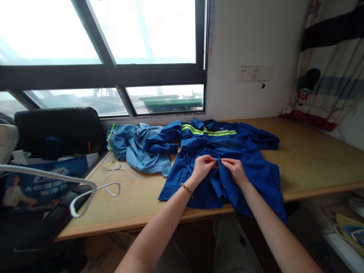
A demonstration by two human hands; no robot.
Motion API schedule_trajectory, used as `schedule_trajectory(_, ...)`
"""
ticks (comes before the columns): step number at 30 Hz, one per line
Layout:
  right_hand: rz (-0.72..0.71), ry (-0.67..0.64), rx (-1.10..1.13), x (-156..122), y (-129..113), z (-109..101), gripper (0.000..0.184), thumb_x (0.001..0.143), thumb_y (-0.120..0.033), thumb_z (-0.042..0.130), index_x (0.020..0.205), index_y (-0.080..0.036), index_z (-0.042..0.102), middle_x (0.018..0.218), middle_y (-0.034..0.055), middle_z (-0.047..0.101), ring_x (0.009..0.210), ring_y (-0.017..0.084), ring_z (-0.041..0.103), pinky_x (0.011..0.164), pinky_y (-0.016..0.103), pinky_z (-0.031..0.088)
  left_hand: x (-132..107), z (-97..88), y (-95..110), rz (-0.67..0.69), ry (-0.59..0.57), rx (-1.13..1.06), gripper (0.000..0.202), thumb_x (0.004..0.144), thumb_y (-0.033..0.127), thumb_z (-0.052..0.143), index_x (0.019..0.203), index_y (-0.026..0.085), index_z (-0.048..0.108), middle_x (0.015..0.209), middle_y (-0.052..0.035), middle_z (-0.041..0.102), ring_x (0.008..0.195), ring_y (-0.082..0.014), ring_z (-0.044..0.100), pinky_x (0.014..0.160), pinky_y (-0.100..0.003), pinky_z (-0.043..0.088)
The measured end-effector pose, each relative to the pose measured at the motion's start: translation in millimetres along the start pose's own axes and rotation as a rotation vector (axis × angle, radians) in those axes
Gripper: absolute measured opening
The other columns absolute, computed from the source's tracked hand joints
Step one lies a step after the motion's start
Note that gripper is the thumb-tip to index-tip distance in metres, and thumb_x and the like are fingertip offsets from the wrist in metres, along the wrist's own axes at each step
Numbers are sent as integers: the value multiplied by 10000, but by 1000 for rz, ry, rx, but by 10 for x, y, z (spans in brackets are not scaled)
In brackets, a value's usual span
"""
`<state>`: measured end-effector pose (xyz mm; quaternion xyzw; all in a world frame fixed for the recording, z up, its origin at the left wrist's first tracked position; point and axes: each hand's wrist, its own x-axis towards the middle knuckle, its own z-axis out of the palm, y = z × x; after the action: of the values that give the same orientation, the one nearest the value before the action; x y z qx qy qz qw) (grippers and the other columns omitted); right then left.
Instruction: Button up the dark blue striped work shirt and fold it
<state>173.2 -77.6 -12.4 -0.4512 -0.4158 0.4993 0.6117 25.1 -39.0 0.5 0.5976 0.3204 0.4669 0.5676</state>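
Observation:
A dark blue work jacket with yellow-and-silver reflective strips lies spread on the wooden table, its collar toward the window and its lower part hanging over the front edge. My left hand, with a beaded bracelet at the wrist, pinches the front edge of the jacket near its middle. Close beside it, my right hand pinches the same raised strip of cloth. Whether a button sits between the fingertips is too small to tell. Left of the jacket lies a crumpled light blue garment with a yellow-green strip, partly under the jacket's sleeve.
A white cable curls on the table's left part, near a white metal bar. Further left stand a black chair and a blue printed bag. A window, wall sockets and a curtain border the table.

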Motion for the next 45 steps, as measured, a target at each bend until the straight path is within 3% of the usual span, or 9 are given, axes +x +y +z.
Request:
schedule_trajectory(8,-48,14,-104,11,18,7,262,602,-333,698,824,-192,687,819,45,685,757,222,624,712,338,485,-35,4,-2,60,16,13,150,675,281,609,726,140,619,620,-35,641,597,-168,628,590,-285,512)
schedule_trajectory(12,-83,-2,-221,-9,-15,28,260,596,-353,697,797,-190,672,695,23,678,613,188,609,566,285,470,-39,9,-17,27,24,47,138,653,274,628,708,147,634,629,-34,642,598,-161,621,599,-277,505)
schedule_trajectory(16,-176,13,-435,-36,-14,56,236,641,-385,651,765,-187,623,520,-17,602,447,131,518,436,236,369,-19,20,-67,-62,27,54,198,647,328,637,696,136,641,637,-46,645,603,-155,609,588,-259,493)
schedule_trajectory(22,-344,-29,-689,-78,9,105,173,701,-371,592,758,-208,573,475,-45,543,445,122,497,505,243,372,15,14,-153,-232,87,-60,230,576,300,706,674,124,595,609,-28,612,553,-119,581,545,-231,480)
schedule_trajectory(30,-258,-11,-525,-47,-8,84,254,652,-431,629,763,-206,591,524,-27,560,481,129,502,487,240,378,20,-9,-135,-300,77,-235,234,581,278,712,684,118,576,619,-12,592,535,-86,561,552,-204,478)
schedule_trajectory(36,-192,-9,-315,24,-4,53,263,646,-436,628,739,-190,622,729,31,643,688,181,585,641,283,452,19,2,-112,-306,68,-317,271,558,283,733,694,115,569,615,-11,590,554,-88,569,588,-218,480)
schedule_trajectory(45,124,20,-39,51,48,6,280,554,-397,709,707,-186,606,581,-2,616,496,142,550,486,256,428,11,15,-112,-254,-17,-341,328,511,183,749,768,126,554,646,-11,610,598,-102,590,629,-232,467)
